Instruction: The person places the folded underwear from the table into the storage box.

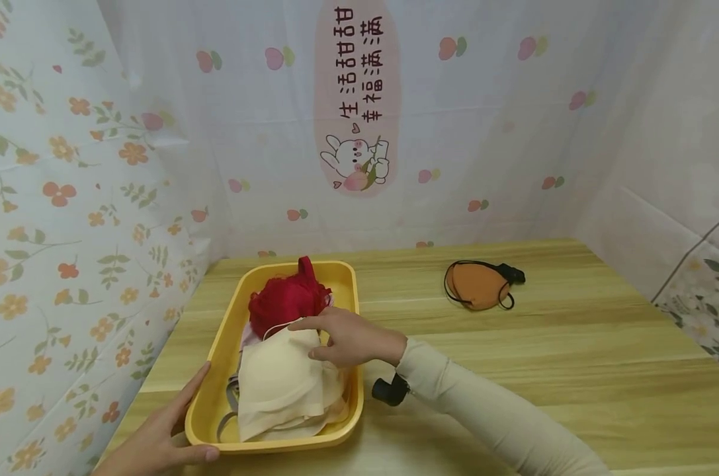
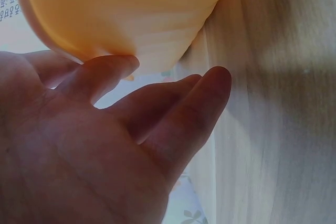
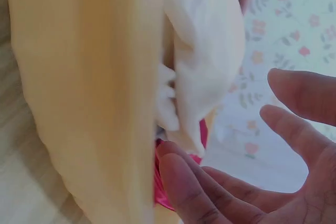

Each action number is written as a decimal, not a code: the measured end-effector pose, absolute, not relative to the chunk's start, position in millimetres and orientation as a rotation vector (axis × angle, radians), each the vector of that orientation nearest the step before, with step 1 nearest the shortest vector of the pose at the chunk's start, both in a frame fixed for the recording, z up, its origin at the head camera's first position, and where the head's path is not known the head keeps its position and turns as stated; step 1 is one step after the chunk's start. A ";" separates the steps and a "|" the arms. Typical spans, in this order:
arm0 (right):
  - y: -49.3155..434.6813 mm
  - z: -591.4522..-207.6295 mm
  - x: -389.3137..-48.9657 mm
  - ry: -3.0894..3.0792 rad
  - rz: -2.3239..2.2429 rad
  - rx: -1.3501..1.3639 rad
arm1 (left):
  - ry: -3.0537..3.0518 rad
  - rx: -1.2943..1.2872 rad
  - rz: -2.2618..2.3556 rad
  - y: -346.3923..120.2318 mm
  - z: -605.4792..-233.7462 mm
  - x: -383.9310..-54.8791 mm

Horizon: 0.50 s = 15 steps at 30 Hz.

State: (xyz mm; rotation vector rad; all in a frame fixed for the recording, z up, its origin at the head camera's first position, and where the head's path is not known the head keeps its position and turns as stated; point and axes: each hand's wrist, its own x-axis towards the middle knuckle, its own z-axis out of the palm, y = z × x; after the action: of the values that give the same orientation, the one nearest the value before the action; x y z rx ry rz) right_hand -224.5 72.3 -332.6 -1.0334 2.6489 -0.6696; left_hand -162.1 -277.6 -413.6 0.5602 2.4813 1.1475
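Note:
A yellow plastic basin (image 1: 213, 390) stands on the table with bras inside. On top at its near end lies a cream bra (image 1: 276, 380); a red lace bra (image 1: 288, 301) is behind it at the far end. My right hand (image 1: 350, 336) hovers at the cream bra's upper edge, its fingers spread and holding nothing in the right wrist view. Whether its fingertips touch the fabric, I cannot tell. Against the basin's near left corner rests my left hand (image 1: 163, 430), fingers extended along the outer wall and thumb at the front side.
An orange-brown pouch-like item (image 1: 478, 286) with a black cord and a black piece lies at the table's back right. Grey straps (image 1: 231, 396) show beside the cream bra. Printed cloth (image 1: 264, 132) hangs behind and at both sides of the wooden-patterned table (image 1: 544, 344).

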 end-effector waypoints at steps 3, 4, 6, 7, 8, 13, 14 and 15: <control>77.7 -328.9 -225.6 2.651 -0.723 -1.046 | 2.478 0.557 1.142 -278.3 -413.6 -161.6; 79.9 -327.2 -226.1 2.659 -0.736 -1.056 | 2.477 0.549 1.141 -278.3 -413.5 -161.6; 85.1 -322.8 -227.1 2.675 -0.766 -1.054 | 2.484 0.537 1.137 -278.4 -412.8 -161.4; 88.4 -320.5 -227.7 2.683 -0.786 -1.045 | 2.483 0.530 1.138 -277.9 -412.5 -161.6; 92.0 -317.9 -228.3 2.694 -0.805 -1.027 | 2.476 0.528 1.141 -277.6 -412.1 -161.8; 113.2 -311.4 -236.4 2.741 -0.962 -0.958 | 2.463 0.533 1.144 -278.1 -412.8 -162.7; 117.9 -311.0 -238.3 2.752 -1.001 -0.937 | 2.462 0.535 1.145 -278.2 -413.2 -162.8; 122.6 -311.3 -240.7 2.766 -1.038 -0.917 | 2.465 0.539 1.143 -278.3 -413.6 -162.7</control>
State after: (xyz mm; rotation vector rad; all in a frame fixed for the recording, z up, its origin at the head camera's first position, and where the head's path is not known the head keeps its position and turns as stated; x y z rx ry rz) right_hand -240.7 122.6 -311.3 -0.9173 2.7665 -1.0377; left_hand -162.7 -278.3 -413.6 0.5386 2.4651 1.1431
